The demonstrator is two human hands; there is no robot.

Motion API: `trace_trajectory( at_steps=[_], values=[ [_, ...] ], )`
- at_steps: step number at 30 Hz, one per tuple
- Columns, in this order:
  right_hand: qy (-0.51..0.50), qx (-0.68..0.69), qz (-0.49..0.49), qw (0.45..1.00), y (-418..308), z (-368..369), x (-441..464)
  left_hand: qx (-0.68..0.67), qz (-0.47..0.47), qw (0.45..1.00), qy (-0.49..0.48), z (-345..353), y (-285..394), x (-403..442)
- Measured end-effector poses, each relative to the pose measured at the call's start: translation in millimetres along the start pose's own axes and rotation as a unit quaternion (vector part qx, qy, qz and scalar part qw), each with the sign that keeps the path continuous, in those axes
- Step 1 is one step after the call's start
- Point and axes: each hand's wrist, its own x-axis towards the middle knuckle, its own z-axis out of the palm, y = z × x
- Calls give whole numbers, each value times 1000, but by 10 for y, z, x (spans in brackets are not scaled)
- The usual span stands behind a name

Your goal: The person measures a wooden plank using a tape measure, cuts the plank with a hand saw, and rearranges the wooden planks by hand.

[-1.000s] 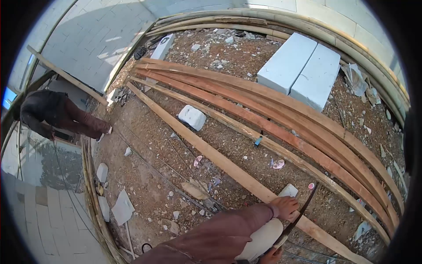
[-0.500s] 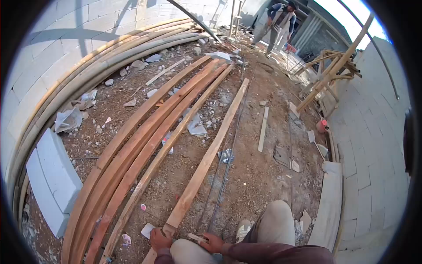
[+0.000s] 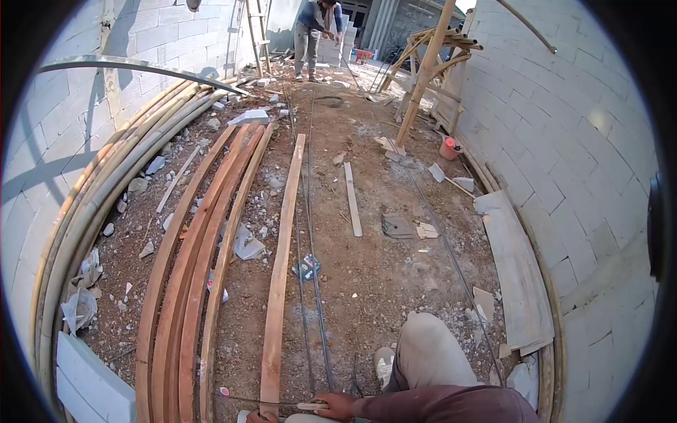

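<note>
At the bottom edge my left hand [image 3: 262,417] is mostly cut off; its fingers look curled at the near end of a long wooden plank [image 3: 282,282] lying on the dirt. Just to its right, my right hand [image 3: 337,405] is closed on a short pale wooden stick [image 3: 311,407], whose full shape is hidden. A thin dark rod [image 3: 257,401] crosses the plank towards this stick; I cannot tell whether they are joined. Long steel bars [image 3: 315,310] run along the ground right of the plank.
Several reddish beams [image 3: 180,282] lie left, beside bamboo poles [image 3: 92,204] along the block wall. A white block [image 3: 95,384] is near left. A grey board [image 3: 518,271] lies right. Far off stand a person [image 3: 315,35], a bamboo scaffold [image 3: 427,70] and a red bucket [image 3: 449,147].
The view has turned rightwards and up, so both hands now sit lower in the picture. The far person has gone from leaning to standing with both hands raised together in front.
</note>
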Motion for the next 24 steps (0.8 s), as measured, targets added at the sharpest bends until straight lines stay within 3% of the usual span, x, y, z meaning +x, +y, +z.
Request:
trace_trajectory(
  at_steps=[4,17,24],
  values=[
    [15,-17,-18,1000,-161,-117,-121,-18,56,997,50,100,-72,4],
    [21,7,-46,999,-203,-179,-195,16,41,998,34,68,2,2],
    [12,-8,-11,1000,-80,-41,-84,-4,28,999,30,-14,55,-29]
  ],
)
